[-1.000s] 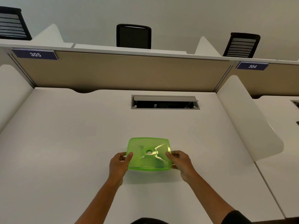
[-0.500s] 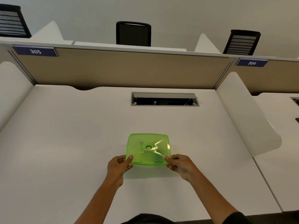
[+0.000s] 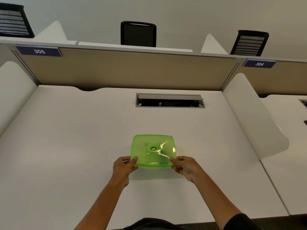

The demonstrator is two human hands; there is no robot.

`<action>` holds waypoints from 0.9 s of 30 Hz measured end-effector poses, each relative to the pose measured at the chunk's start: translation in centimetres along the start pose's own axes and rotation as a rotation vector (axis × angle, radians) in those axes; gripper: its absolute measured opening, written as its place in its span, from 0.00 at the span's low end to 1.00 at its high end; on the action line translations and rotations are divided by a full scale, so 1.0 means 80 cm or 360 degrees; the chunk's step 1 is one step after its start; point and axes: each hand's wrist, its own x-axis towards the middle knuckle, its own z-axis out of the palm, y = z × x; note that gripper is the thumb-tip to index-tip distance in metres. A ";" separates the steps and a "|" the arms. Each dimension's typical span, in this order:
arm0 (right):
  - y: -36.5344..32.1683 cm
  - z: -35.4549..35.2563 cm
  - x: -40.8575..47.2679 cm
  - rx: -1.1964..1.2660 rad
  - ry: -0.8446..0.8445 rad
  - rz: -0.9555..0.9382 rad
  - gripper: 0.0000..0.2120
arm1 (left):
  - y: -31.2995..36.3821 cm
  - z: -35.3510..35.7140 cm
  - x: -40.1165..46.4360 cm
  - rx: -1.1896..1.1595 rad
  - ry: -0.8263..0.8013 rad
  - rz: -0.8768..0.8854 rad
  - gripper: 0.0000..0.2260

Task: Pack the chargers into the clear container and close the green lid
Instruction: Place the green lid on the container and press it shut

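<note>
**Inspection Note: Lidded Container Held at Near Corners on White Counter**

The setting was a white counter (image 3: 66,146) in a partitioned study carrel, under even light. Nearest the camera, two bare forearms reached forward from a dark garment at the bottom edge. The left hand (image 3: 123,166) gripped the near left corner of the green lid (image 3: 153,150), thumb on top and fingers (image 3: 126,159) curled below the rim, pinching it. The right hand (image 3: 186,166) held the near right corner likewise, thumb on the lid and fingers tucked beneath. The lid sat square over the container, which rested at the middle of the counter; the clear body beneath was almost wholly hidden, and its contents could not be told. A round raised emblem marked the lid's centre.

Beyond it, a grey cable hatch (image 3: 170,100) was set into the counter, its flap raised. A tan partition (image 3: 132,72) closed the far side, bearing blue plates numbered 305 (image 3: 39,51) and 304 (image 3: 259,64). White side dividers flanked the counter. Three black chair backs showed above the partition.
</note>
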 end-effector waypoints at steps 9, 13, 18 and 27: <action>-0.002 0.005 0.002 0.0045 0.0063 -0.0009 0.11 | -0.006 0.000 -0.005 -0.0066 -0.0016 0.0060 0.08; -0.004 0.007 0.003 -0.0023 0.0095 -0.0040 0.11 | -0.006 0.000 -0.005 -0.0050 -0.0019 0.0082 0.08; -0.002 0.010 0.006 -0.0045 0.0122 -0.0052 0.12 | -0.007 -0.001 -0.004 -0.0024 -0.0041 0.0118 0.09; -0.008 0.010 0.013 -0.0053 0.0046 -0.0129 0.13 | 0.000 0.003 0.009 0.0056 -0.0034 0.0190 0.09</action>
